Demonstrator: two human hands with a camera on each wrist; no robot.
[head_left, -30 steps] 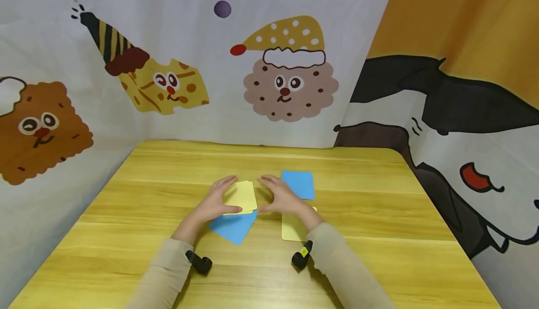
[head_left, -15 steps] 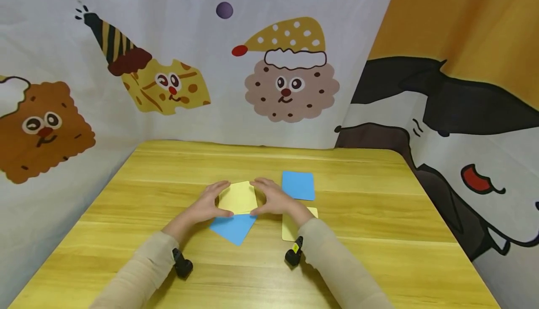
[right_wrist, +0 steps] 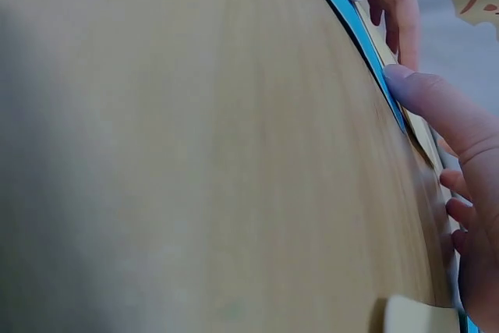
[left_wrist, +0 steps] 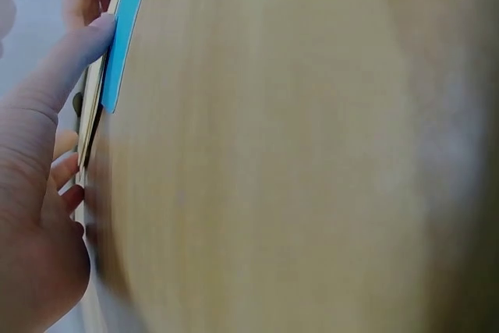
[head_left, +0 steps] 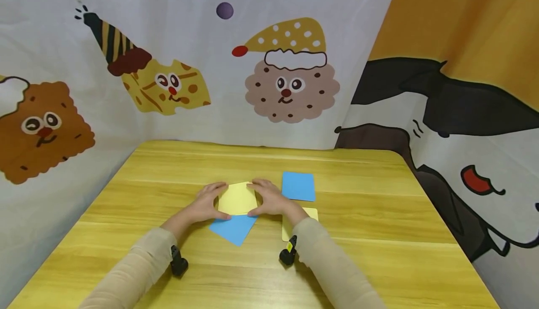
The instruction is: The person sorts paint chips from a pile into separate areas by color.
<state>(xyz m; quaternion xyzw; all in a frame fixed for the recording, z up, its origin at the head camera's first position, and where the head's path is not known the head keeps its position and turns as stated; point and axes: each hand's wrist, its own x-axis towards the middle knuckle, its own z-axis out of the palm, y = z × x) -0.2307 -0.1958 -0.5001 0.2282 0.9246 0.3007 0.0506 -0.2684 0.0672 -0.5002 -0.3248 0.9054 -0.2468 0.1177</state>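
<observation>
A small stack of yellow cards (head_left: 237, 198) lies over a blue card (head_left: 234, 230), whose near corner sticks out toward me. My left hand (head_left: 205, 203) holds the stack's left side, thumb at the near edge and fingers at the far edge. On the right side my right hand (head_left: 269, 197) grips it the same way. In the left wrist view the left thumb (left_wrist: 74, 60) presses against the card edges, just by the blue card (left_wrist: 127, 37). The right wrist view shows the right thumb (right_wrist: 437, 103) at the same edges, with the slightly bent yellow cards (right_wrist: 421, 136) behind it.
Another blue card (head_left: 298, 186) lies right of the hands. Nearer me, a second yellow card (head_left: 311, 213) is partly covered by my right wrist. All lie on a wooden table (head_left: 236, 281), with a cartoon-printed cloth (head_left: 181, 126) hanging behind.
Both hands have closed in on the yellow cards from the sides. The left hand moved left, the right hand moved left to the right edge. The cards now look more squared up.
</observation>
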